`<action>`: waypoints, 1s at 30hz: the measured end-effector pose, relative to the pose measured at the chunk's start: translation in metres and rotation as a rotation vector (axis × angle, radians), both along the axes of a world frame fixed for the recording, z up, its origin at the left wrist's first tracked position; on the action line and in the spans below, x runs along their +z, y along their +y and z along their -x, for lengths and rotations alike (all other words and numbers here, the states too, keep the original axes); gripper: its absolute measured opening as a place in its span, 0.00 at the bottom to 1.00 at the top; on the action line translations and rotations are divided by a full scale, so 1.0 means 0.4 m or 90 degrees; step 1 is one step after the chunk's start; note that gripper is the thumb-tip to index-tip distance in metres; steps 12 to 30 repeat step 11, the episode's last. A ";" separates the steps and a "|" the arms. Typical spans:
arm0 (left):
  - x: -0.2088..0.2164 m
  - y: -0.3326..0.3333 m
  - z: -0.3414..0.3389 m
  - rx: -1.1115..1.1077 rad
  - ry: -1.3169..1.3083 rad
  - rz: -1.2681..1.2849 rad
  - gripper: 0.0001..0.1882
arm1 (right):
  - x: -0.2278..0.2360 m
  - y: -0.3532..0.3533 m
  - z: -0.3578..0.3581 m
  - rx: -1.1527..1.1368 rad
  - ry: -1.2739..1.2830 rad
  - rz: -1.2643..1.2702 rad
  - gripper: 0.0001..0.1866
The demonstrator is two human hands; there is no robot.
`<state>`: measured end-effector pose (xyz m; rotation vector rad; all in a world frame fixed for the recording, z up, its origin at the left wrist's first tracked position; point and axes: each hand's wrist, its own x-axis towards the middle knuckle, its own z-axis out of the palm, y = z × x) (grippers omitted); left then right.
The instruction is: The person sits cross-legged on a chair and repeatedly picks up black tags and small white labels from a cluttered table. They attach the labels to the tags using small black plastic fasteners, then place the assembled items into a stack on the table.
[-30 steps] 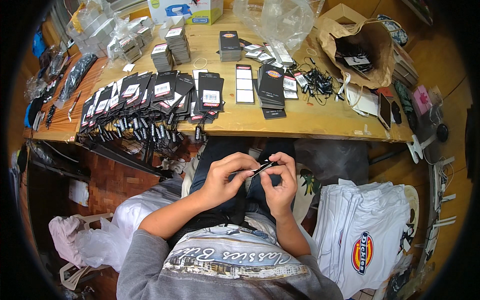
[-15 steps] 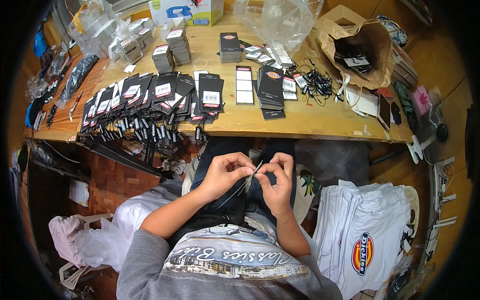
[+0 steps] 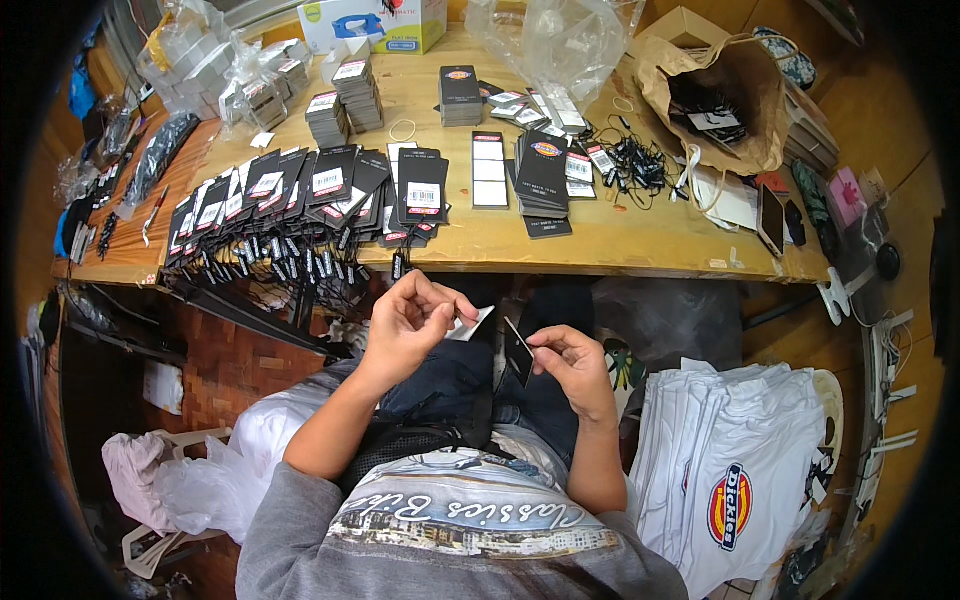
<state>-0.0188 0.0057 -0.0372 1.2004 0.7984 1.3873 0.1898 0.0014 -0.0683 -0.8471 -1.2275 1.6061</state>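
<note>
Above my lap, my two hands are apart, each with a hang tag. My left hand (image 3: 408,325) has its fingertips pinched at a tag with a white side showing (image 3: 474,324); part of that tag is hidden behind the fingers. Thumb and fingers of my right hand (image 3: 577,372) grip a black hang tag (image 3: 518,353), tilted and seen nearly edge-on. On the table just ahead lie many black tags with strings (image 3: 325,183), fanned out with their cords hanging over the front edge. To their right are a stack of black tags (image 3: 542,175) and a white-panelled strip tag (image 3: 489,172).
Stacked tags (image 3: 357,95) and another black pile (image 3: 460,97) stand farther back on the table (image 3: 620,245). Tangled black cords (image 3: 640,165) lie near an open paper bag (image 3: 755,95). A phone (image 3: 770,220) rests at right. Folded white shirts (image 3: 725,450) are beside me.
My hands, together at several thin tags before, have separated. The left has moved left and up with the white-sided tag; the right has shifted right and slightly down with the black one.
</note>
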 end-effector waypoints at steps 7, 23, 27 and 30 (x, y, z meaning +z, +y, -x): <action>-0.015 0.008 -0.015 -0.007 -0.070 0.056 0.05 | 0.008 0.002 0.005 -0.023 0.098 0.029 0.09; -0.010 -0.005 -0.027 -0.067 0.044 0.054 0.05 | -0.025 0.011 -0.013 -0.001 0.107 -0.041 0.11; -0.010 -0.005 -0.027 -0.067 0.044 0.054 0.05 | -0.025 0.011 -0.013 -0.001 0.107 -0.041 0.11; -0.010 -0.005 -0.027 -0.067 0.044 0.054 0.05 | -0.025 0.011 -0.013 -0.001 0.107 -0.041 0.11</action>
